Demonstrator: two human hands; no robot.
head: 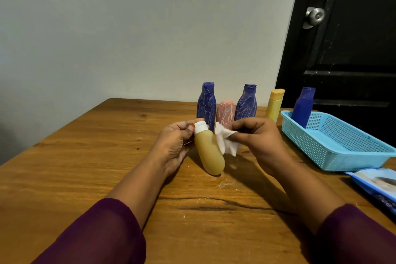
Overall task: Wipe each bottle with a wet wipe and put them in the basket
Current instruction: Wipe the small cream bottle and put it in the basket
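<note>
Bottle (209,154) mustard-tan, white-capped, seemingly unmarked, beside wipe (227,141)

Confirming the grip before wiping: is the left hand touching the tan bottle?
Touching. The head view shows the left hand pinching the tan bottle at its white cap, fingers curled round.

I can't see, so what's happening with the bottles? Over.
Left hand holds tan bottle. Right hand pinches wet wipe. One blue bottle in basket. Nothing blocking.

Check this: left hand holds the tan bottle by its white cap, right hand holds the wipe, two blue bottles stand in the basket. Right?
No: the head view shows one blue bottle in the basket, not two. The left hand, tan bottle, right hand and wipe are as stated.
</note>
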